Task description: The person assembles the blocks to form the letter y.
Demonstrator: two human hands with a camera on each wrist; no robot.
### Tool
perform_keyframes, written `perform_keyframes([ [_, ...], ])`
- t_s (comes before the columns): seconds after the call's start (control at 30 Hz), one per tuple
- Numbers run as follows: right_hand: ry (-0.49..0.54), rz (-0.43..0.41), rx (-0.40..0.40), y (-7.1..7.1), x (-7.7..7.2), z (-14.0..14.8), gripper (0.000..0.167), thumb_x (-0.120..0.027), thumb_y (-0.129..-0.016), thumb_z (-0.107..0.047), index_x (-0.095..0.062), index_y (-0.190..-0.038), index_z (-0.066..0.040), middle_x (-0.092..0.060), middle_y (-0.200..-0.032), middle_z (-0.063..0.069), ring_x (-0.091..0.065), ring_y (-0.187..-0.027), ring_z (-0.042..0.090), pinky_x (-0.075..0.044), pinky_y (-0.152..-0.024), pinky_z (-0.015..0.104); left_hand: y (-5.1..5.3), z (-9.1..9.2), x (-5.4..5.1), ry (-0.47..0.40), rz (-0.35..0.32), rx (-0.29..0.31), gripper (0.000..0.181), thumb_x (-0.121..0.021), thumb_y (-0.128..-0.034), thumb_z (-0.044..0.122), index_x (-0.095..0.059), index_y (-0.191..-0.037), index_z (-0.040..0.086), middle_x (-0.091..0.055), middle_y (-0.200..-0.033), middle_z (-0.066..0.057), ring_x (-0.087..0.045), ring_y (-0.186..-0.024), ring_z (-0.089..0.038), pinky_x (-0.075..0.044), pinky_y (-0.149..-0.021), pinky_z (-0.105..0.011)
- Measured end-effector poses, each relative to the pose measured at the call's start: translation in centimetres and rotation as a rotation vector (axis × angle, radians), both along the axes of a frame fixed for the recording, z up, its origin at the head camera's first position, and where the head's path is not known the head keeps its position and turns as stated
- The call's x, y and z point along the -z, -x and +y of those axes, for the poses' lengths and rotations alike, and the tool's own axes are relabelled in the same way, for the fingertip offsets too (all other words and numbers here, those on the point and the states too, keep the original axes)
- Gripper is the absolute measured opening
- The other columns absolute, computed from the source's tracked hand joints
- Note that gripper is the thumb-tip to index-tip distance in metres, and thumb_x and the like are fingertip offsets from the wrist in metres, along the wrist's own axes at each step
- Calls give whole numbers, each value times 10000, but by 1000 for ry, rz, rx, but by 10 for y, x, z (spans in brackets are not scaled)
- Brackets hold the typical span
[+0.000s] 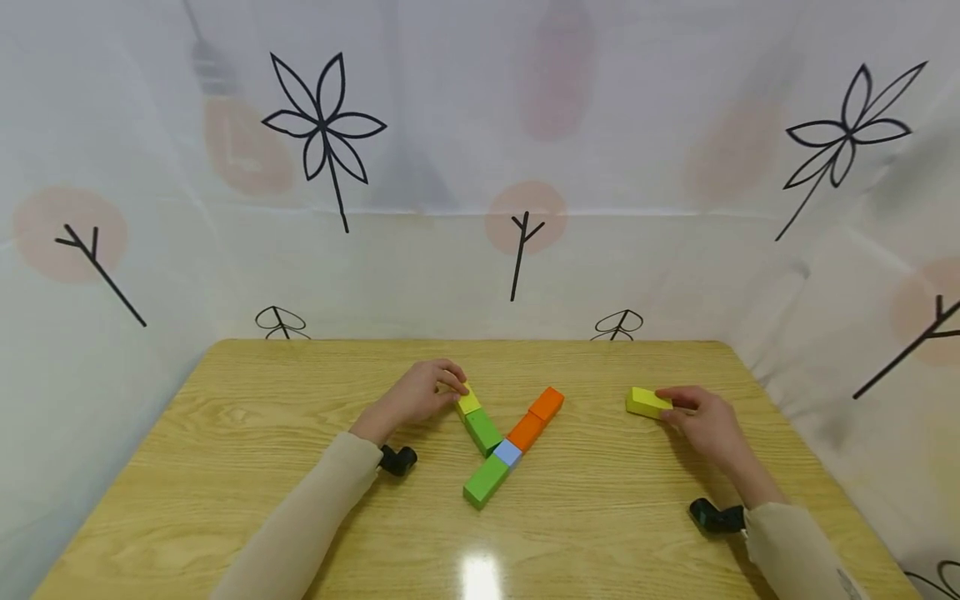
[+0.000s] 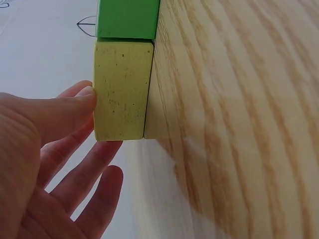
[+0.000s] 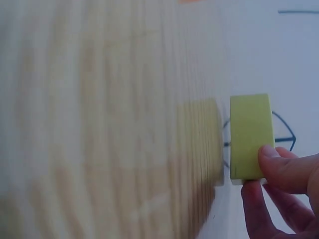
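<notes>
Wooden blocks form a Y shape on the table. Its left arm has a yellow block (image 1: 469, 403) set end to end with a green block (image 1: 483, 432). Two orange blocks (image 1: 527, 431) make up the right arm. At the junction lies a small blue block (image 1: 507, 453), with another green block (image 1: 486, 481) as the stem. My left hand (image 1: 420, 395) pinches the yellow block's outer end, thumb on one side (image 2: 119, 89). Over to the right, my right hand (image 1: 707, 423) holds a second yellow block (image 3: 250, 137) between thumb and fingers, lifted slightly off the table.
The wood-grain table (image 1: 300, 517) runs back to a pale cloth (image 1: 420, 275) printed with leaves and twigs, which also hangs at both sides. A black device (image 1: 399, 461) sits at the left wrist and another (image 1: 715, 518) at the right.
</notes>
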State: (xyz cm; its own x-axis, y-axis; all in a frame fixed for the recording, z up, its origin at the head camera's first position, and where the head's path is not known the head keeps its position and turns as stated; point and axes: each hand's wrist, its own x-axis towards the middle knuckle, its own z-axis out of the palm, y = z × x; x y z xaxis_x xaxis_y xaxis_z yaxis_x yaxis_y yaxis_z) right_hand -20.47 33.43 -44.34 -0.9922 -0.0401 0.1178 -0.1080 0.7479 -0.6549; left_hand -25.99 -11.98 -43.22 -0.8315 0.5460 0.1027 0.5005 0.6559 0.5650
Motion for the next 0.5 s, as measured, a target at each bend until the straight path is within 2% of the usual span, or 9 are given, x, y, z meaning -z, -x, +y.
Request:
perform_keyframes([
  [0.17, -17, 62, -65, -9, -2, -14, 303, -691, -918, -6, -671, -1216, 42, -598, -1242, 273, -584, -1116, 460, -533, -858, 527, 0, -1, 0, -4, -1, 1, 143, -693, -940, 69, -787, -1038, 113, -623, -1227, -18, -569, -1178, -250, -506, -934, -410],
  [0.33, -14, 131, -135, -17, 0, -29, 280, -715, -871, 59, -709, -1149, 29, -629, -1173, 221, -620, -1055, 408, -564, -815, 456, 0, -1, 0, -17, 0, 5, 142, -694, -937, 65, -788, -1032, 117, -628, -1216, -13, -569, -1176, -250, -503, -934, -411],
  [0.5, 27, 118, -197, -23, 2, -44, 289, -724, -840, 103, -723, -1113, 9, -639, -1146, 169, -631, -1038, 364, -579, -803, 369, 2, -1, 2, -29, -11, 2, 141, -695, -937, 63, -789, -1026, 120, -626, -1213, -8, -568, -1176, -249, -505, -935, -410],
])
